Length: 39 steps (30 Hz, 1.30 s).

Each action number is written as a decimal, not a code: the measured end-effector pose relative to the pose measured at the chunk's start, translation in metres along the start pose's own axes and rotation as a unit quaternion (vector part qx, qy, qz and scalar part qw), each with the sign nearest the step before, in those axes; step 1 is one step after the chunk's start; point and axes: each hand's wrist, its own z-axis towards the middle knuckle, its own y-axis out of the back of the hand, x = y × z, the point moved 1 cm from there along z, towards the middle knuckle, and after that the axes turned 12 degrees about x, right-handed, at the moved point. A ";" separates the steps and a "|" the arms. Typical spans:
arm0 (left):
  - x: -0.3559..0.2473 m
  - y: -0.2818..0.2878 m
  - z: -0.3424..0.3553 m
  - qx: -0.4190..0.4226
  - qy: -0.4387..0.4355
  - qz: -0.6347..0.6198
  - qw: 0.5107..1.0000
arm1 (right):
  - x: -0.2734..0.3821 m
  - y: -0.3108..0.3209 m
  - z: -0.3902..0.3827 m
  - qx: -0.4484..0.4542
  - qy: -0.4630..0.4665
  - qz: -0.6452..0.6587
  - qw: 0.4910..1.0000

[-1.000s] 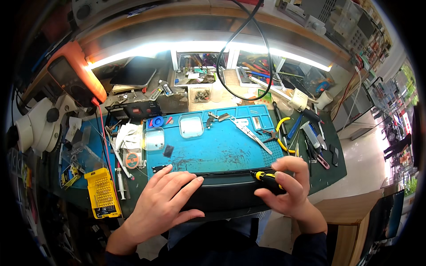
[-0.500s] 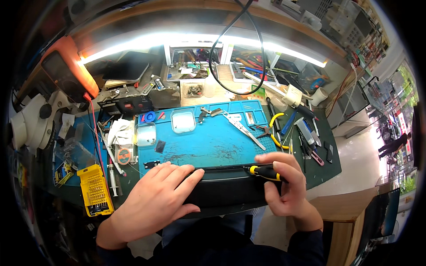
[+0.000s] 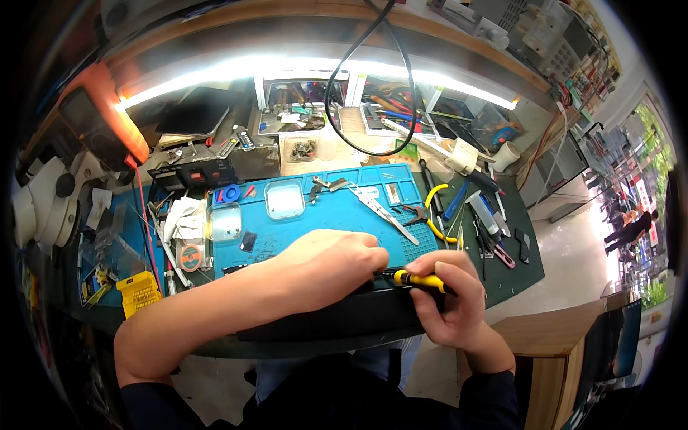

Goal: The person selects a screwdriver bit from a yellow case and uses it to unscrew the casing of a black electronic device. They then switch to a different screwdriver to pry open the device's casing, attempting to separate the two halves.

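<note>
A long black device (image 3: pixel 326 315) lies across the front edge of the bench, its thin far edge toward the blue mat. A yellow-and-black screwdriver (image 3: pixel 416 279) lies nearly level in my right hand (image 3: pixel 455 294), fingers and thumb closed round the handle. Its shaft points left along the device's far edge. My left hand (image 3: pixel 344 258) is curled closed at the shaft's end, the forearm crossing over the device. What those fingers pinch is hidden behind the hand, as is the screwdriver's tip.
On the blue repair mat (image 3: pixel 322 215) sit a clear lidded box (image 3: pixel 284 199), tweezers (image 3: pixel 383 215) and yellow-handled pliers (image 3: pixel 436 215). Several tools crowd the right side. A yellow bit case (image 3: pixel 138 292) stands left, partly behind my forearm. A black cable loop (image 3: pixel 412 79) hangs overhead.
My left hand has left the device's left part and moved right to the screwdriver's shaft, its fingers now curled. The right hand still grips the screwdriver. The view has shifted slightly.
</note>
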 end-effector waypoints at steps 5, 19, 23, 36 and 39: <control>0.002 -0.002 0.016 0.025 -0.021 -0.018 0.999 | 0.008 0.008 0.006 0.038 0.012 -0.109 0.993; 0.005 0.011 0.039 0.128 -0.058 0.047 0.989 | 0.002 0.000 -0.003 -0.007 0.019 0.028 0.999; 0.006 0.009 0.045 0.133 -0.073 0.062 0.987 | 0.007 0.003 0.009 -0.032 0.039 -0.042 0.998; 0.005 0.012 0.045 0.132 -0.101 0.095 0.982 | 0.000 0.001 -0.005 -0.022 0.009 -0.002 1.000; 0.006 0.013 0.044 0.132 -0.098 0.099 0.981 | 0.010 0.023 -0.011 -0.035 -0.066 0.011 0.997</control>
